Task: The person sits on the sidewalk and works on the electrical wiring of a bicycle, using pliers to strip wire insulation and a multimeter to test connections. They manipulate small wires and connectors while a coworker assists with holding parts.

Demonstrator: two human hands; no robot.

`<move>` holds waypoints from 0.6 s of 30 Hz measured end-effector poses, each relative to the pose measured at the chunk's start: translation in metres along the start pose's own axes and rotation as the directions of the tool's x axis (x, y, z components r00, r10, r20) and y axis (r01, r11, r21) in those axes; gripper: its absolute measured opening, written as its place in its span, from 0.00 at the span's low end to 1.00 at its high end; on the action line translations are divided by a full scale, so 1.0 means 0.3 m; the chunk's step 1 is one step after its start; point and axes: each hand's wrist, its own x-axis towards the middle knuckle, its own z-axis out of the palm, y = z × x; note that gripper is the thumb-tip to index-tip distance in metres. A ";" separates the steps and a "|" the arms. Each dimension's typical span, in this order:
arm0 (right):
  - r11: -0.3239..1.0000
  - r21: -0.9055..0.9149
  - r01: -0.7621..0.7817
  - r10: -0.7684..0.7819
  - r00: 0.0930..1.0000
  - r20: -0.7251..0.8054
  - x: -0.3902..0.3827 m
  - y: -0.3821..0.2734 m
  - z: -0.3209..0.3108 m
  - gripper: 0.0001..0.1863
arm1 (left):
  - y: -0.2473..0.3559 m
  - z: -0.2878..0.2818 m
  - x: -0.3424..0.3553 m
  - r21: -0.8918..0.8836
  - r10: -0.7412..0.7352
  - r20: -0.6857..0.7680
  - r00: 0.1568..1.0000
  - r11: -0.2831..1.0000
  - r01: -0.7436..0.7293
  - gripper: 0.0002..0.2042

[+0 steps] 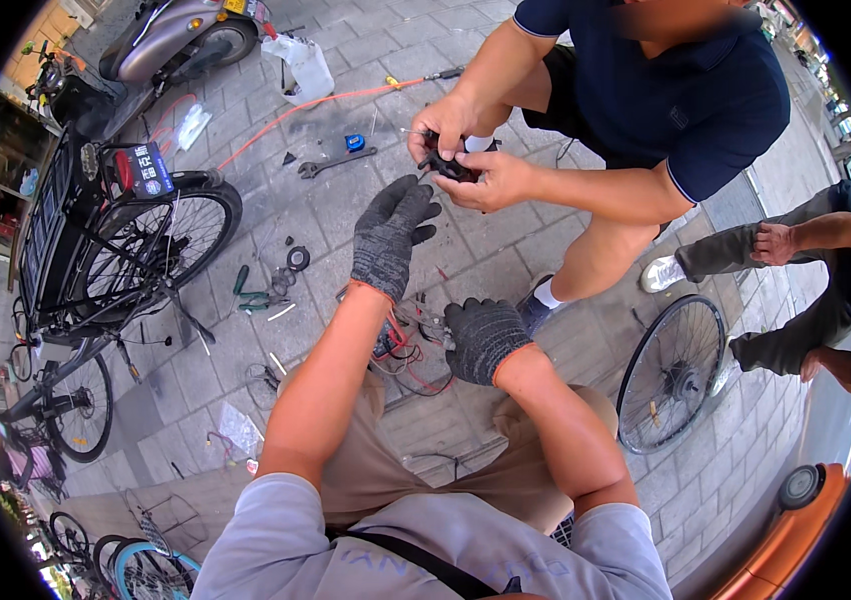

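My left hand point(392, 237), in a dark grey knit glove, reaches forward with fingers stretched out. Its fingertips come close to a small black part point(448, 165) that a co-worker holds in both bare hands point(490, 180); whether they touch it I cannot tell. Lower and to the right, my right hand point(486, 338), gloved the same way, has its fingers curled inward. What it grips, if anything, is hidden. Between my forearms a red-rimmed meter point(386, 338) with thin wires point(415, 372) lies on the paving, partly covered by my left arm.
At left stands a black bicycle point(160, 245). A loose wheel point(672, 375) is at right, beside another person's legs point(790, 260). An adjustable wrench point(337, 163), a blue tape measure point(354, 143), green-handled pliers point(255, 298) and an orange hose point(295, 108) lie on the paving.
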 end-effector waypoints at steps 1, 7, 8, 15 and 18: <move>1.000 0.016 0.001 -0.001 1.000 -0.016 -0.001 -0.003 -0.004 0.24 | -0.006 -0.005 0.011 -0.003 -0.006 -0.009 1.000 1.000 0.006 0.25; 0.998 0.066 -0.024 0.025 0.999 -0.020 0.002 -0.013 -0.055 0.30 | -0.015 -0.006 0.036 0.031 -0.052 -0.105 0.993 0.998 0.056 0.22; 0.998 0.066 -0.019 0.022 0.999 -0.036 0.007 -0.010 -0.059 0.31 | -0.017 -0.008 0.044 0.046 -0.052 -0.130 0.990 0.997 0.059 0.21; 0.971 0.236 0.026 0.017 0.984 -0.178 0.055 0.018 -0.009 0.29 | -0.014 -0.038 0.068 0.028 -0.059 -0.133 0.989 0.998 0.063 0.20; 0.973 0.229 0.016 0.027 0.983 -0.184 0.073 0.011 -0.009 0.27 | 0.006 -0.055 0.066 0.020 -0.067 -0.110 0.992 0.997 0.070 0.20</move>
